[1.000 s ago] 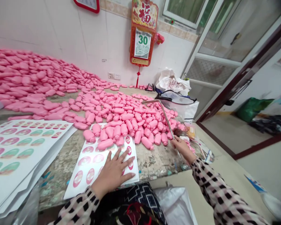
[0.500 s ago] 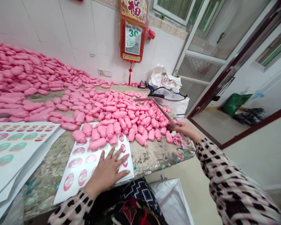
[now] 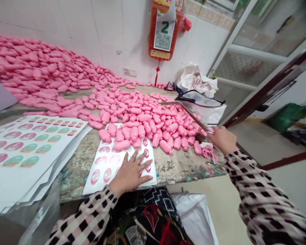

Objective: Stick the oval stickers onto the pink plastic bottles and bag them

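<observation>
My left hand (image 3: 129, 175) lies flat with fingers spread on a white sheet of pink oval labels (image 3: 117, 159), touching the front of a mass of pink bottle-shaped moulded pieces (image 3: 142, 126). Several pieces rest on the sheet's far part. My right hand (image 3: 223, 139) sits at the right end of the mass, gripping the lower end of a long metal straightedge (image 3: 187, 115). The straightedge lies slanted along the pieces' right side. Small pink scraps (image 3: 209, 153) lie just below my right hand.
A stack of printed label sheets (image 3: 33, 149) overhangs the stained workbench (image 3: 178, 166) at left. A bigger pink heap (image 3: 33, 64) runs along the wall. White and clear plastic bags (image 3: 196, 80) stand behind the bench. A white sack (image 3: 193, 217) sits below its front edge.
My right hand has moved to the right and farther along the bench with the straightedge in it. My left hand stays on the sheet. The whole view has swung.
</observation>
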Demonstrator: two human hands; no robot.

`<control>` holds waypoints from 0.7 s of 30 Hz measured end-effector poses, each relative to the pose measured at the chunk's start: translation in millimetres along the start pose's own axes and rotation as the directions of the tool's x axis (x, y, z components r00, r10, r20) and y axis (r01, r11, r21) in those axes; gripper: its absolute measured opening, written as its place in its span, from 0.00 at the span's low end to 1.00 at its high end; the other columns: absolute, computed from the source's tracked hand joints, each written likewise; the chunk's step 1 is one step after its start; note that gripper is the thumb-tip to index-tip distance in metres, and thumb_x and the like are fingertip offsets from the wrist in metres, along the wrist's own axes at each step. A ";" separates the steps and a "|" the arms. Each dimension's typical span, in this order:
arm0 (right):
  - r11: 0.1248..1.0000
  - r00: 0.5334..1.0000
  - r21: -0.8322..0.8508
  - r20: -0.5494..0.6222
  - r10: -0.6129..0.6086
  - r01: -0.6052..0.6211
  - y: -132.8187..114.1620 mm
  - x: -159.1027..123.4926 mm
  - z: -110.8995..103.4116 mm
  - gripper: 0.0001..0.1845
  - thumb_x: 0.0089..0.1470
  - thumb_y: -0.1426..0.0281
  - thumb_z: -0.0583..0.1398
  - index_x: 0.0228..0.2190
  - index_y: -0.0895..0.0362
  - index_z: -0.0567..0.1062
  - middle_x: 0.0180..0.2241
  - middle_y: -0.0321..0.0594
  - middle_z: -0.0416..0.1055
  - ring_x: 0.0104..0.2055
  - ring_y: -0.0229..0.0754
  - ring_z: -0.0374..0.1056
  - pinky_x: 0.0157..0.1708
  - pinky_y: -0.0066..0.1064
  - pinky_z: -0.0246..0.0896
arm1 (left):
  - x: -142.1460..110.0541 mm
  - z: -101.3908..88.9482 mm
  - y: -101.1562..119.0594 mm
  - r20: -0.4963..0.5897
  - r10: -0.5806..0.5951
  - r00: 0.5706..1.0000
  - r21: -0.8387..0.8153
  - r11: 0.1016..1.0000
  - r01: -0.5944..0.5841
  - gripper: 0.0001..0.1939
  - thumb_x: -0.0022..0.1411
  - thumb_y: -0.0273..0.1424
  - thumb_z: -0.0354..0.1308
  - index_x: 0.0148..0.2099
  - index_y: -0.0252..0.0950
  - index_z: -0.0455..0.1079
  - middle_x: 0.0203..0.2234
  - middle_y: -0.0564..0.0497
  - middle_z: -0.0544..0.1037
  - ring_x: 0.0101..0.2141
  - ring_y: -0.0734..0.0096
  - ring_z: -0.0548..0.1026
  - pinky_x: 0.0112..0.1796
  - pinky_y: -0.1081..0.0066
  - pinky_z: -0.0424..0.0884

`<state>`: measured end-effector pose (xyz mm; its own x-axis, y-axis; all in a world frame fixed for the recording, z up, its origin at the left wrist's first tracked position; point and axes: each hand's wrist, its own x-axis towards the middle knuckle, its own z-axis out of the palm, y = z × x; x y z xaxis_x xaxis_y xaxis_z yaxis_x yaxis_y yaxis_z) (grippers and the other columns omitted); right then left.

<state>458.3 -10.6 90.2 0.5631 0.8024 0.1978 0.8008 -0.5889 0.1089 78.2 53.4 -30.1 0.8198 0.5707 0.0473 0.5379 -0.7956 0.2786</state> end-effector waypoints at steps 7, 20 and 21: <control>0.927 0.945 0.243 0.085 -0.315 0.287 -122.9 -43.6 27.1 0.16 0.54 0.60 0.52 0.39 0.51 0.74 0.37 0.41 0.73 0.37 0.44 0.68 0.31 0.30 0.57 | -0.1 3.6 -0.8 -0.014 -0.006 1.000 0.003 1.000 0.006 0.36 0.56 0.58 0.38 0.63 0.50 0.51 0.63 0.51 0.46 0.61 0.45 0.41 0.54 0.39 0.34; 0.726 0.958 0.683 0.147 -0.245 0.081 -155.1 -77.0 73.1 0.20 0.50 0.57 0.57 0.43 0.54 0.71 0.35 0.40 0.72 0.33 0.43 0.67 0.28 0.31 0.58 | 2.9 5.6 -0.2 -0.072 -0.056 0.996 -0.004 0.998 0.056 0.31 0.60 0.48 0.45 0.62 0.38 0.54 0.60 0.43 0.57 0.60 0.47 0.48 0.55 0.40 0.34; 0.617 0.945 0.787 0.217 -0.247 -0.019 -155.3 -77.0 71.3 0.21 0.48 0.58 0.59 0.43 0.54 0.71 0.33 0.39 0.71 0.29 0.40 0.66 0.25 0.29 0.58 | 2.9 3.5 1.3 -0.094 -0.053 0.994 -0.016 0.999 0.052 0.29 0.60 0.46 0.47 0.60 0.38 0.58 0.59 0.42 0.58 0.60 0.46 0.49 0.55 0.40 0.34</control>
<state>305.0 26.0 -11.4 0.3784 0.9242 -0.0510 0.6434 -0.3023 -0.7033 82.0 53.3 -33.0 0.7678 0.6289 0.1221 0.5768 -0.7615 0.2957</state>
